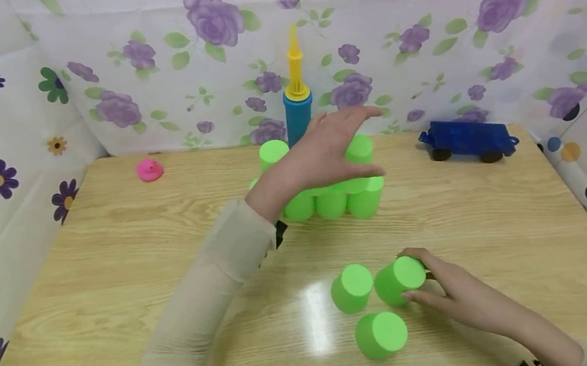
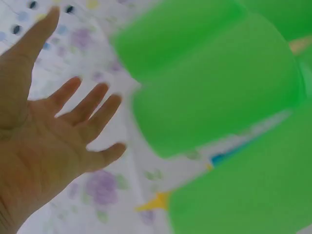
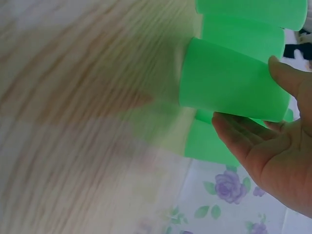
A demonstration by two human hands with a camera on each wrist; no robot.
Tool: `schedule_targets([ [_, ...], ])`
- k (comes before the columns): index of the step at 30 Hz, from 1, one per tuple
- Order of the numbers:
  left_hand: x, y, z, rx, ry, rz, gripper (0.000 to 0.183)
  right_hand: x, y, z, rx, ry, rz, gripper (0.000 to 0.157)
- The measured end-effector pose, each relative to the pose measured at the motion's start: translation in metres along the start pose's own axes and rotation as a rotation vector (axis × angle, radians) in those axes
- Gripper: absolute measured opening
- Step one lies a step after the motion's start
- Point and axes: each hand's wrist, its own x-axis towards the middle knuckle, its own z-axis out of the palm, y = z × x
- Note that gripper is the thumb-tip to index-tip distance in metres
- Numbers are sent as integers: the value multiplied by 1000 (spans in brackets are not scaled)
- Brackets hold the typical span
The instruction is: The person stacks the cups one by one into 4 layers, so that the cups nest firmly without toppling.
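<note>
Fingers of the right hand (image 1: 452, 294) were curled round an upturned bright green plastic cup (image 1: 399, 280) standing on the pale wood-grain table (image 1: 114, 241), thumb on its far side and fingertips on its near side; the right wrist view showed the same grasp (image 3: 273, 151) on the cup wall (image 3: 229, 85), though blurred. That held cup stood in the near middle of the table, just beside a second upturned green cup (image 1: 351, 287) to its left, with a third upturned green cup (image 1: 380, 334) close in front of both. Fingers of the left hand (image 1: 323, 155) were straight and spread, holding nothing, palm (image 2: 44, 146) hovering over a stacked group of green cups (image 1: 334, 199) farther back. Whether the palm touched the top cups could not be told. Behind the stack stood a blue and yellow hand pump (image 1: 297, 97). A small pink rubber duck (image 1: 149, 170) sat at the back left, and a dark blue toy truck (image 1: 467, 140) at the back right, both well apart from the hands.
</note>
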Motion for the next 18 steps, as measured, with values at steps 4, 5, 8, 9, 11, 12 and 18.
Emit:
schedule_targets([
  [4, -26, 23, 10, -46, 172, 151, 58, -3, 3, 3, -7, 16, -29, 48],
  [5, -34, 26, 14, -74, 186, 183, 53, -3, 4, 3, -9, 16, -36, 48],
  [8, -60, 28, 30, -217, 131, 220, 45, -3, 4, 5, -28, 19, -45, 48],
  [9, -69, 27, 36, -269, 90, 211, 44, -2, 4, 5, -38, 22, -46, 49],
  [11, -86, 22, 49, -350, -1, 161, 47, -2, 3, 5, -61, 27, -48, 50],
  [12, -94, 18, 57, -383, -33, 134, 48, -1, 2, 4, -77, 25, -48, 51],
  [18, -121, 3, 97, -495, -134, -29, 58, 1, -6, -12, -198, 48, -131, 57],
])
